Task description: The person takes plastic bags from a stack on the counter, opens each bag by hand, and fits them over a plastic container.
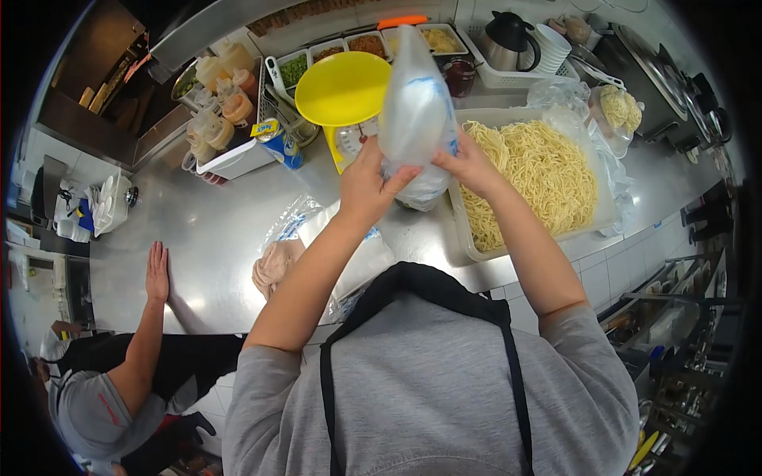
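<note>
A clear plastic bag [417,111] with blue print stands puffed up between my two hands, over the steel counter. My left hand [369,181] grips its left side, and my right hand [470,165] holds its right side with thumb and fingers. Directly behind the bag is a yellow scale [343,89] with a round dial. To the right, beside my right hand, a large white tray [475,252] holds a heap of noodles [548,182]. Below my left forearm lie a stack of plastic bags [361,266] and a crumpled pinkish cloth [275,268].
A co-worker's hand [158,271] lies flat on the counter [206,230] at left. Sauce bottles [230,95], a blue-yellow can [278,145], topping containers [365,46] and a thermal jug [509,40] line the back. More noodles in a bag [619,109] sit at right.
</note>
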`<state>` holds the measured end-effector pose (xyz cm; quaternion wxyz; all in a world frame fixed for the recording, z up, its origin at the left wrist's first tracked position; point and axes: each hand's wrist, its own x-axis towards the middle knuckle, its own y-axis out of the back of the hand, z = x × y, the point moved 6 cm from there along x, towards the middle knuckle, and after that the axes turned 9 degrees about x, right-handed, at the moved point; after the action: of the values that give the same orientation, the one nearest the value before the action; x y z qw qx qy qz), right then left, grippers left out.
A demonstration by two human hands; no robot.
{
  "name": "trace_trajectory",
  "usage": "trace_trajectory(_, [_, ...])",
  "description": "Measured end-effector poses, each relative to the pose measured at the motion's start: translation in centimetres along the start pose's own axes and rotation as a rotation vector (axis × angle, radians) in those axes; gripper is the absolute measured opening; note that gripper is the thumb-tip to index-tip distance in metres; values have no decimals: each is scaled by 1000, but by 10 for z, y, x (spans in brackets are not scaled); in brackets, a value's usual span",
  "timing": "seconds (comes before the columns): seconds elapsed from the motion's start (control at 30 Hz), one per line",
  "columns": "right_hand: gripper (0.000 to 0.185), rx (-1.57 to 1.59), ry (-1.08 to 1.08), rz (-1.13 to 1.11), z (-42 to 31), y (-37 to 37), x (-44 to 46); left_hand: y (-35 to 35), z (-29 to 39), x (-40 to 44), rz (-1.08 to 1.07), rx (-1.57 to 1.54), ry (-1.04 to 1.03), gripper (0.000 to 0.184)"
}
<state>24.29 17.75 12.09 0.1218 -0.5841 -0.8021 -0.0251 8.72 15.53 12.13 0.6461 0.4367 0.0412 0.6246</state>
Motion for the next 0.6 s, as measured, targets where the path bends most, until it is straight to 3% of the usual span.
trace_trajectory(0.07, [70, 13, -292, -100, 24, 8, -4, -3, -4, -5, -38, 38, 32, 62])
trace_trajectory(0.3, [66, -182, -225, -28, 20, 7, -11, 1, -3, -9, -29, 6, 31, 63])
trace_trajectory(0.37, [64, -304, 329, 174, 1, 13, -21, 16, -4, -18, 192, 21, -63, 67])
trace_trajectory(0.4, [62, -312, 363, 237, -11, 13, -36, 21, -3, -22, 201, 28, -64, 67])
trace_trajectory(0.43, [60, -317, 396, 303, -25, 10, -56, 29, -8, -31, 243, -298, 72, 69])
trace_trajectory(0.47, [57, -317, 452, 188, -30, -6, -70, 32, -12, -42, 281, -625, 210, 71])
trace_trajectory(0.5, [55, -316, 504, 73, -35, -24, -81, 40, -2, -49, 285, -619, 213, 71])
trace_trajectory(0.57, [51, -457, 466, -119, -50, -70, -85, 42, 20, -54, 180, -902, 231, 75])
trace_trajectory(0.6, [51, -457, 465, -116, -47, -79, -85, 42, 28, -56, 149, -1003, 229, 76])
